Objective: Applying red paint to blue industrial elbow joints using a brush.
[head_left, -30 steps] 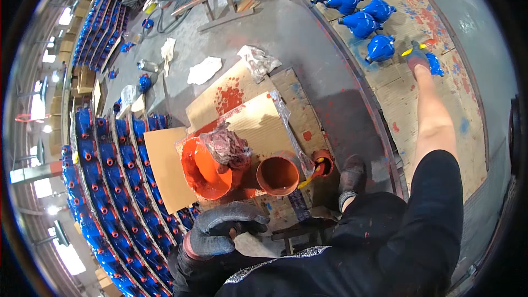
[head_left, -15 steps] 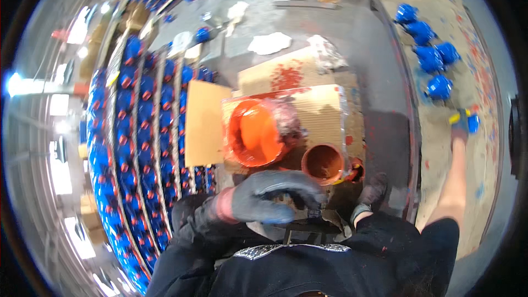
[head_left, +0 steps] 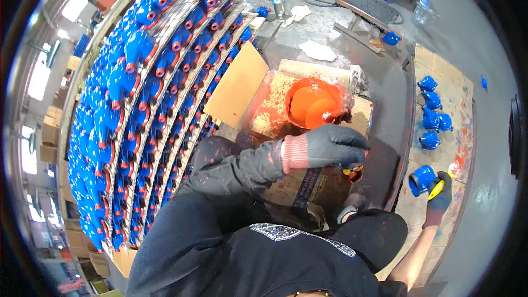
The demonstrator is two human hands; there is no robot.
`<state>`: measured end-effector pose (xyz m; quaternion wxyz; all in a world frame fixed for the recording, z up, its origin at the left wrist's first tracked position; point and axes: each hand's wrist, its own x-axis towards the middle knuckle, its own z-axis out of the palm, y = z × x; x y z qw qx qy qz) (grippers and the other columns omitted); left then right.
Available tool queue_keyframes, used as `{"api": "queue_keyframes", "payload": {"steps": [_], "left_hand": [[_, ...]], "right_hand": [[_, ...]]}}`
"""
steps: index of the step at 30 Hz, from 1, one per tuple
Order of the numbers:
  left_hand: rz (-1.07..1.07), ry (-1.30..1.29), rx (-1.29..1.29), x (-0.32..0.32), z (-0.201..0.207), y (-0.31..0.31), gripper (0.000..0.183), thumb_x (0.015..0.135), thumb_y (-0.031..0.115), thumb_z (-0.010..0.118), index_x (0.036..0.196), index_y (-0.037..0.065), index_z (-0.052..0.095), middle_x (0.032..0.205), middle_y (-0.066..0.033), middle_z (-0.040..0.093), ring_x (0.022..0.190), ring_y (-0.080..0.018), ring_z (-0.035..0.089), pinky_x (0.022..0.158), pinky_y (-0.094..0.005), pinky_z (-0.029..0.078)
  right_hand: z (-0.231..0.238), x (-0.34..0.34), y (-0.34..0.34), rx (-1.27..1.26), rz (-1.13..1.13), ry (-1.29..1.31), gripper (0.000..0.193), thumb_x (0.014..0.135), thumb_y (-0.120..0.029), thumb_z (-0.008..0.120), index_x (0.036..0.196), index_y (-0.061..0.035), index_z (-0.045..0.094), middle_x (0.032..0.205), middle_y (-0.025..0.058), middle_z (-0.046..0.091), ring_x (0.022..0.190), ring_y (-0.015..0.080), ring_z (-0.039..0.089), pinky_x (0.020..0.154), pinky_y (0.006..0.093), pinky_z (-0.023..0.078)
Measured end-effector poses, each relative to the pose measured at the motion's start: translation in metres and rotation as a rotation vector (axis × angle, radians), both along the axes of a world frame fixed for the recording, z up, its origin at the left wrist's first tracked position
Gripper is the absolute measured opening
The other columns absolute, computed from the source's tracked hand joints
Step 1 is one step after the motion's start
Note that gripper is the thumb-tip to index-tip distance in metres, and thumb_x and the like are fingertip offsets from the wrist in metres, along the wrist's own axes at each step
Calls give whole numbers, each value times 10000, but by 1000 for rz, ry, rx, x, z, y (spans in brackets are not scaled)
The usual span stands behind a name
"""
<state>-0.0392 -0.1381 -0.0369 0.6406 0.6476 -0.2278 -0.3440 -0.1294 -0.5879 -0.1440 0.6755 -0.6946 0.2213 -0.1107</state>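
- The right hand [head_left: 441,191], gloved, grasps a brush [head_left: 436,189] with a yellow handle; its red-coated bristles point away from the person.
- A blue part [head_left: 424,178] lies on the cardboard [head_left: 440,151] just left of the right hand; whether the fingers touch it is unclear.
- The left hand [head_left: 330,147], also gloved, is well apart from that part, its fingers curved above a small pot [head_left: 357,176]; I cannot tell whether it grips anything.
- A bucket [head_left: 290,99] of orange paint [head_left: 307,103] stands just beyond the left hand.
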Motion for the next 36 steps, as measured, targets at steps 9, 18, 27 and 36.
{"api": "queue_keyframes", "payload": {"steps": [9,18,27,36], "left_hand": [[184,-133,-258,6,7,22,400,871,224,640,1194,-3,578,1149,-124,614,1020,-187,602,872,-317,495],[-37,510,-1003,-29,21,53,621,909,446,521,1343,16,409,1297,-161,525,1155,-263,559,1027,-400,428],[185,294,-1320,0,34,120,534,845,431,620,1266,141,463,1212,-88,546,1116,-235,534,917,-403,456],[338,44,-1258,33,47,163,454,896,360,529,1219,48,464,1047,-134,577,894,-251,604,726,-366,514]], "right_hand": [[204,5,213,-732,460,-694,312,739,116,652,1009,-17,567,855,97,630,757,161,603,659,258,483],[214,84,351,-362,484,-572,254,862,-62,623,1114,-51,592,963,82,666,805,114,588,697,234,464],[103,120,360,-759,609,-276,196,841,-96,658,1029,-41,672,990,72,669,846,145,609,761,299,493],[3,158,394,-560,767,60,268,812,-160,712,1037,-27,653,946,55,684,837,131,628,775,285,486]]}}
